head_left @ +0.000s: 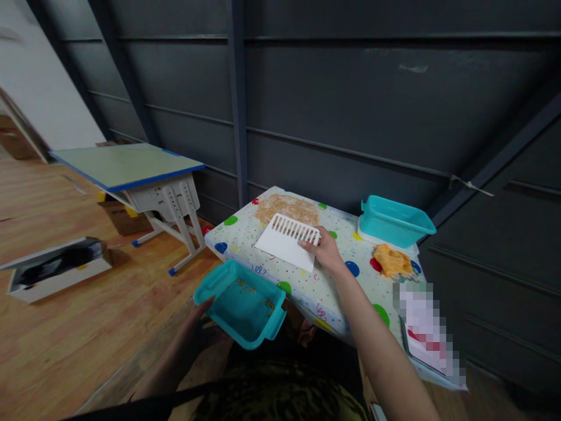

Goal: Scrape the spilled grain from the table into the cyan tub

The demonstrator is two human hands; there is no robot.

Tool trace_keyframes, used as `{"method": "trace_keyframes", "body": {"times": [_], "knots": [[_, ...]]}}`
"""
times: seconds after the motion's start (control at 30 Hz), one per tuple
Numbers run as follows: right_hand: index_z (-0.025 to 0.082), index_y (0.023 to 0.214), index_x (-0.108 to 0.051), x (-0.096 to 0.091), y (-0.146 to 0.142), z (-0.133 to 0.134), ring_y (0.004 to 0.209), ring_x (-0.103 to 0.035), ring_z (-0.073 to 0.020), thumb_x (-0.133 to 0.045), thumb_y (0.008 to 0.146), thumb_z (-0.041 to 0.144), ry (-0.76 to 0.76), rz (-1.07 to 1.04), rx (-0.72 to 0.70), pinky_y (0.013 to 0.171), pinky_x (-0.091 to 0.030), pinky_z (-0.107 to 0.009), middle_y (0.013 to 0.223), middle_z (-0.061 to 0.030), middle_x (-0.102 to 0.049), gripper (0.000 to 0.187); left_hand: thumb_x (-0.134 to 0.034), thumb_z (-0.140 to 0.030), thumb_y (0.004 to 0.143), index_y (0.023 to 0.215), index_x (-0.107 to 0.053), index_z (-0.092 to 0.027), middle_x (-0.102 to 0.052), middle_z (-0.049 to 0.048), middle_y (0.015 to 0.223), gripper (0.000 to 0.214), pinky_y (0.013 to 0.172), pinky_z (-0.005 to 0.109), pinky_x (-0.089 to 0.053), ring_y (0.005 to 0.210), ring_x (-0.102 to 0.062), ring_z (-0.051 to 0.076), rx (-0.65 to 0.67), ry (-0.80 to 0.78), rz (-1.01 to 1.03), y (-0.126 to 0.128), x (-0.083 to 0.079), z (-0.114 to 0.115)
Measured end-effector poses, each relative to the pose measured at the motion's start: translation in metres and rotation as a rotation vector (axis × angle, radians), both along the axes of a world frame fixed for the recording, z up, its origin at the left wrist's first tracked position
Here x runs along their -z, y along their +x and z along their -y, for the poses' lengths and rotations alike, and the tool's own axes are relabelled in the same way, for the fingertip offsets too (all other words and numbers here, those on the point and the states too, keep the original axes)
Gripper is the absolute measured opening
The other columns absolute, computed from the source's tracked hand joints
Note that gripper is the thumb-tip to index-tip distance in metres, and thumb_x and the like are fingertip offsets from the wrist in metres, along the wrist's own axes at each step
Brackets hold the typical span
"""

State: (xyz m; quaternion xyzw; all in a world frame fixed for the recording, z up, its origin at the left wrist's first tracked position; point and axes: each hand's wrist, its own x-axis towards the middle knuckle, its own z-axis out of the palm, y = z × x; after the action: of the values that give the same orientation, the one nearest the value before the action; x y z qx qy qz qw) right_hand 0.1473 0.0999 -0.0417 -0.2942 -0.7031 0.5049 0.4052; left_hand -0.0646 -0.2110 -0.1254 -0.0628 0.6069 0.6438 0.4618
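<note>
My right hand [326,251] grips the right side of a flat white plate with a row of slots [287,242], thumb on top. The plate is over the table, at the near edge of a spread of small tan grains or beans [284,206]. My left hand [204,327] is closed on the left end of a turquoise plastic tub [249,307], its thumb over the rim. The tub is held in front of the table's near edge, below tabletop height. Small yellowish beans lie scattered on its floor.
A balloon-print cloth covers the table [236,240]. At its right are another turquoise tub [394,222], an orange cloth [392,261] and a partly blurred flat item [425,345]. A dark wall stands behind; a desk [127,164] and an open white box [61,275] are left.
</note>
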Motion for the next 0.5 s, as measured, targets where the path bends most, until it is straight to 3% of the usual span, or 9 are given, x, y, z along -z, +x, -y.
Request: {"method": "trace_keyframes", "body": {"times": [0.13,0.33,0.5], "knots": [[0.024,0.095,-0.062,0.002,-0.008,-0.017,0.078,-0.064,-0.0216,-0.087,0.065,0.045,0.050,0.071,-0.001,0.075,-0.053,-0.036,0.087,-0.0007,-0.072,0.045,-0.075,-0.038,0.098,0.135,-0.064,-0.016,-0.071,0.0076,0.087,0.044,0.060,0.040,-0.065,0.063,-0.076,0.027,0.008,-0.029,-0.012,0.004,-0.005,0.000],[0.026,0.092,-0.060,-0.009,-0.019,-0.061,0.087,-0.068,-0.0272,-0.082,0.067,0.037,0.207,0.192,0.250,0.084,-0.054,-0.041,0.090,-0.0021,-0.074,0.035,-0.075,-0.037,0.098,0.133,-0.061,-0.019,-0.072,0.0077,0.089,0.041,0.055,0.036,-0.063,0.063,-0.076,0.026,0.003,-0.048,0.002,0.004,-0.006,-0.003],[0.026,0.098,-0.063,-0.020,-0.027,-0.074,0.086,-0.067,-0.0271,-0.081,0.069,0.035,0.263,0.260,0.358,0.087,-0.052,-0.041,0.091,-0.0021,-0.074,0.035,-0.080,-0.041,0.093,0.136,-0.062,-0.023,-0.071,0.0060,0.092,0.050,0.064,0.040,-0.067,0.067,-0.077,0.026,-0.003,-0.091,0.045,0.002,-0.008,-0.006]]}}
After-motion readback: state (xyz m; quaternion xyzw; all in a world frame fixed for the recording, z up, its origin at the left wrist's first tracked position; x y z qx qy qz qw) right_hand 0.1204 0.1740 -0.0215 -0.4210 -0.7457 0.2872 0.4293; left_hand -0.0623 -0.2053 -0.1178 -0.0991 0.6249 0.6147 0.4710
